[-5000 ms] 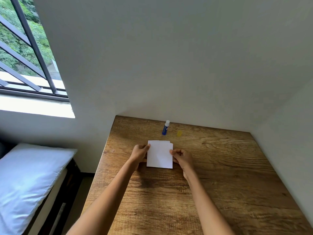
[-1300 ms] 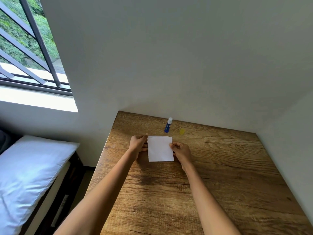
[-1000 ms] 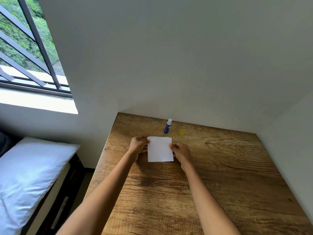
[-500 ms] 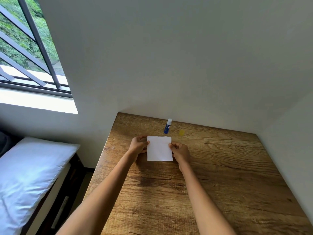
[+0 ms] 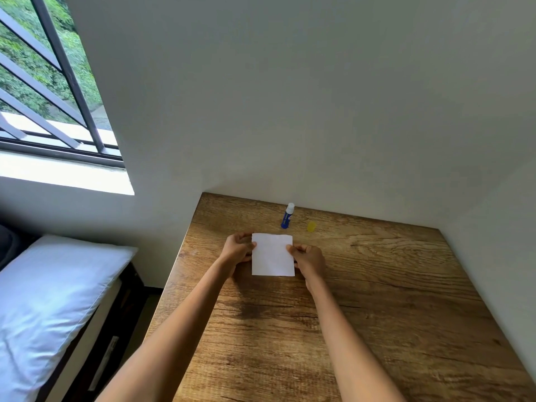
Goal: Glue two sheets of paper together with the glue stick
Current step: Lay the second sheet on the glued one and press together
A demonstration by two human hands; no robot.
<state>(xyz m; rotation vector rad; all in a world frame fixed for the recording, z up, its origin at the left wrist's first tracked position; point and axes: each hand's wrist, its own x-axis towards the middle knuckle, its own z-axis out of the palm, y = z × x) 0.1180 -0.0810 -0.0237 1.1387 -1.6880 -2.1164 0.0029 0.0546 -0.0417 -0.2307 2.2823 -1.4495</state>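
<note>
A white paper [image 5: 272, 255] lies on the wooden table [image 5: 391, 300]; I see one squared stack and cannot tell the two sheets apart. My left hand [image 5: 237, 250] pinches its left edge with the thumb on top. My right hand [image 5: 309, 261] pinches its right edge the same way. A blue glue stick [image 5: 287, 216] with a white tip stands uncapped behind the paper, near the wall. Its yellow cap [image 5: 311, 226] sits on the table just to the right of it.
The table stands in a corner, with white walls behind it and on its right. A bed with a white pillow [image 5: 49, 297] is below the table's left edge. A barred window [image 5: 43, 82] is at the upper left.
Five seconds ago a lower sheet peeked out at the paper's top edge; now the edges line up. Over the last second both hands have kept their grip with hardly any movement.
</note>
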